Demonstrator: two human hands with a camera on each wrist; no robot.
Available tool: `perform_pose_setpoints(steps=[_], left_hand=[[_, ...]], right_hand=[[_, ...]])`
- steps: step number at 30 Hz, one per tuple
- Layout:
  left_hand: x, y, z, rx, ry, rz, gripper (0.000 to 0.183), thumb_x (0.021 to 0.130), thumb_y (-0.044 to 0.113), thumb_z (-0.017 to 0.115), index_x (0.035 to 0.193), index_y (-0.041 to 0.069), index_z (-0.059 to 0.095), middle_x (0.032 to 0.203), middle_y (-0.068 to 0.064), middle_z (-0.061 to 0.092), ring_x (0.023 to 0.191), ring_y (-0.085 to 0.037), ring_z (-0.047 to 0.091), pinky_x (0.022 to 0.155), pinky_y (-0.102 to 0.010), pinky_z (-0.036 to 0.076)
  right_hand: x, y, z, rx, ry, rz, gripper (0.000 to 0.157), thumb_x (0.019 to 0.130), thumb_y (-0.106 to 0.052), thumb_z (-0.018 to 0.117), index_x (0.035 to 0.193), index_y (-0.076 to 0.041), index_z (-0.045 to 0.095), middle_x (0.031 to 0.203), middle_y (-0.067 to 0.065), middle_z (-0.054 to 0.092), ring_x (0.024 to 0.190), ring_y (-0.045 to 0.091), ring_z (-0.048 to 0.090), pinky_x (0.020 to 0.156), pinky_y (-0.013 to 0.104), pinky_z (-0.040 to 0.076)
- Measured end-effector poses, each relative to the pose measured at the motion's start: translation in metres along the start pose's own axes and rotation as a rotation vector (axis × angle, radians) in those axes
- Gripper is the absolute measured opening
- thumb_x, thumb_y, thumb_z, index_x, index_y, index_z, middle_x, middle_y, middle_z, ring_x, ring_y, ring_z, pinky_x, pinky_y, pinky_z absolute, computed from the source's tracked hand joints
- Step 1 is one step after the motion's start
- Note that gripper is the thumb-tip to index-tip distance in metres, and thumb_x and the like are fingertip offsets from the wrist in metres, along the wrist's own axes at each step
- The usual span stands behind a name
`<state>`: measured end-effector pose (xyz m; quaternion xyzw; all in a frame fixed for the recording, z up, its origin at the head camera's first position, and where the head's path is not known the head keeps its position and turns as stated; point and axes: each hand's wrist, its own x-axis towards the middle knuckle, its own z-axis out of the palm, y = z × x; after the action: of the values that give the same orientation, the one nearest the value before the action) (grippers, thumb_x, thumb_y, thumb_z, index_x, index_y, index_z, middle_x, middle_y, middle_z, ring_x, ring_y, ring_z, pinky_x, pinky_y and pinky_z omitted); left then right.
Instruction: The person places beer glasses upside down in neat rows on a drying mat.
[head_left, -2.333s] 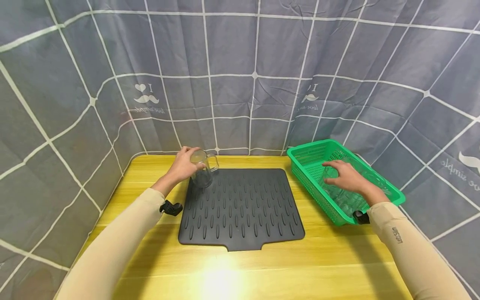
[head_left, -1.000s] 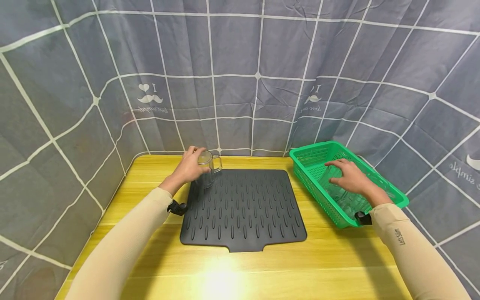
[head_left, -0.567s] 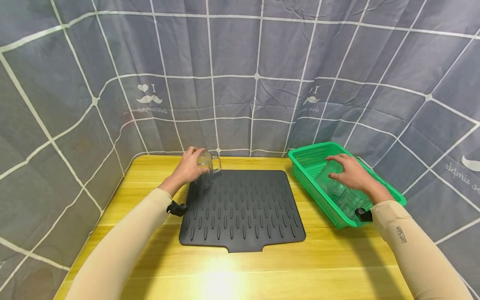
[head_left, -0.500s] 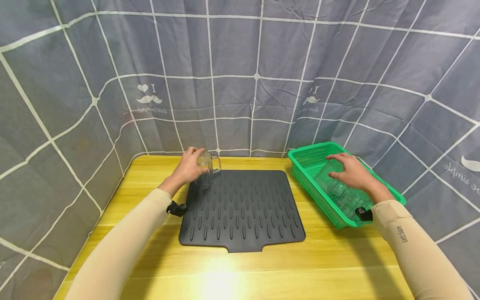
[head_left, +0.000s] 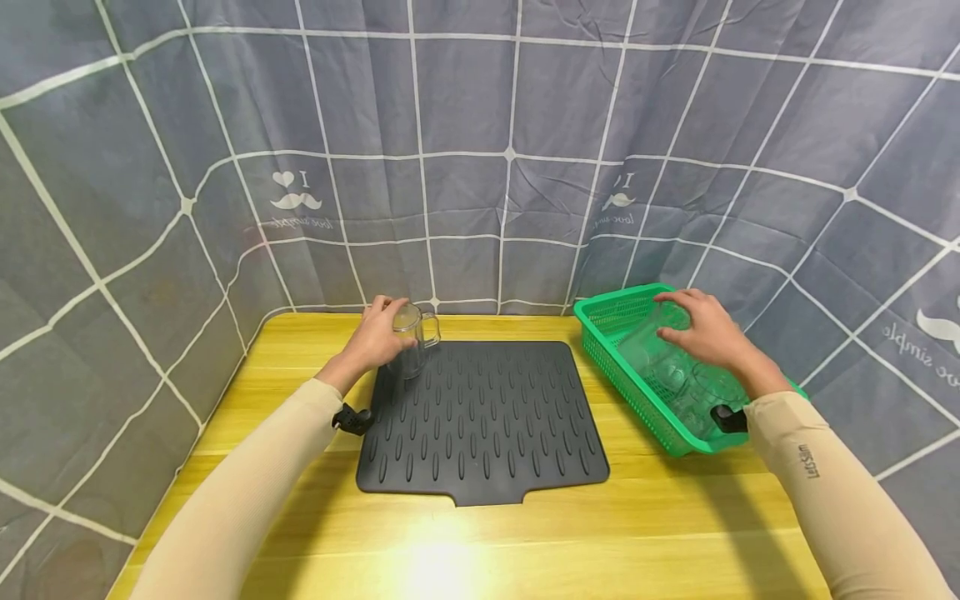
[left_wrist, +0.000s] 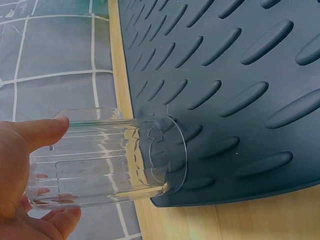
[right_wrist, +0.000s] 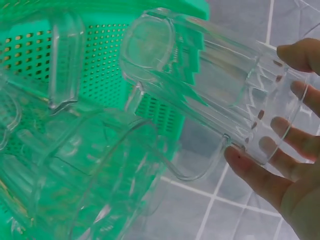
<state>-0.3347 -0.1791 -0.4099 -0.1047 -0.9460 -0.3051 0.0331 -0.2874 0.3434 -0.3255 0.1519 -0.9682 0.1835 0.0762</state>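
My left hand (head_left: 378, 335) grips a clear glass mug (head_left: 411, 354), whose lower end stands at the back left corner of the black ridged mat (head_left: 487, 417). In the left wrist view, thumb and fingers lie on opposite sides of that mug (left_wrist: 105, 160). Over the green basket (head_left: 637, 392), my right hand (head_left: 708, 333) holds another glass mug (right_wrist: 215, 75) near one end. This mug is tilted, with its thick round base toward the basket and its handle on the underside. Close beside it in the basket lie other glass mugs (right_wrist: 95, 165).
Mat and basket both rest on a yellow wooden table (head_left: 525, 550), the basket to the right of the mat. A grey curtain with white grid lines (head_left: 465, 200) closes off the back and both sides.
My right hand has risen a little with its mug, which now shows more clearly over the basket. The left hand and its mug shifted slightly right early on, then stayed at the mat's corner.
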Motion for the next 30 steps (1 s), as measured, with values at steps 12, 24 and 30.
perform_pose_setpoints(steps=[12,24,30], left_hand=[[0.002,0.0,0.002,-0.002,0.004,-0.001,0.08,0.091,0.023,0.075,0.158,0.01,0.033,0.155,-0.02,0.029,0.14,-0.042,0.031,0.108,-0.06,0.041],[0.001,0.0,0.004,0.068,-0.014,0.012,0.082,0.093,0.025,0.072,0.16,0.014,0.028,0.162,-0.02,0.024,0.146,-0.042,0.027,0.11,-0.062,0.038],[0.0,0.002,0.006,0.089,-0.032,0.013,0.084,0.093,0.028,0.073,0.161,0.016,0.025,0.165,-0.02,0.016,0.149,-0.044,0.022,0.111,-0.065,0.035]], right_hand=[[0.004,-0.013,-0.005,0.042,0.108,-0.009,0.054,0.092,-0.02,0.073,0.142,-0.012,0.054,0.147,0.023,0.046,0.132,0.052,0.037,0.101,0.069,0.033],[0.007,-0.036,-0.013,0.043,0.124,-0.034,0.053,0.093,-0.023,0.073,0.142,-0.014,0.055,0.148,0.022,0.045,0.134,0.049,0.037,0.101,0.068,0.033],[0.008,-0.044,-0.013,0.046,0.14,-0.062,0.053,0.092,-0.022,0.074,0.141,-0.013,0.056,0.146,0.021,0.046,0.133,0.048,0.039,0.102,0.067,0.034]])
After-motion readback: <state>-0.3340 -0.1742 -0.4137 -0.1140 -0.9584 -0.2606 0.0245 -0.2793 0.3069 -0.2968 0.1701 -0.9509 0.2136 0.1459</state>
